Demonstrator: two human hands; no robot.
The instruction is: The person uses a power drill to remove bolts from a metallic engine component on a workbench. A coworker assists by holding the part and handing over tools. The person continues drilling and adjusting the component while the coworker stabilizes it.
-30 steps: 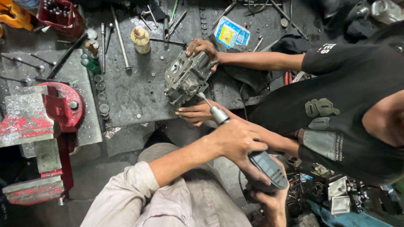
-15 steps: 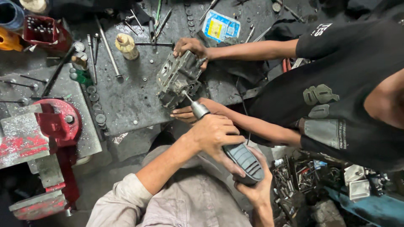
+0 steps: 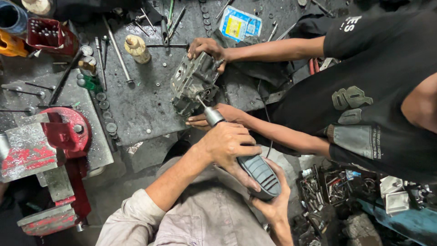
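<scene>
The left hand (image 3: 230,145) curls its fingers (image 3: 249,150) tight round the neck of a power tool (image 3: 248,157); the right hand (image 3: 273,200) cups the ribbed dark-grey butt from below, fingers closed on it; the tool's slim metal bit meets a grey cast-metal engine part (image 3: 193,84) on the grimy, scuffed workbench (image 3: 136,109); another person's hands (image 3: 205,48) steady that part from two sides; a red bench vise (image 3: 50,150), chipped, stands well apart.

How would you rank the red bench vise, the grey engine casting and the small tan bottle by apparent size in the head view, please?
1. Red bench vise, though it sits nearer the camera.
2. Grey engine casting.
3. Small tan bottle.
</scene>
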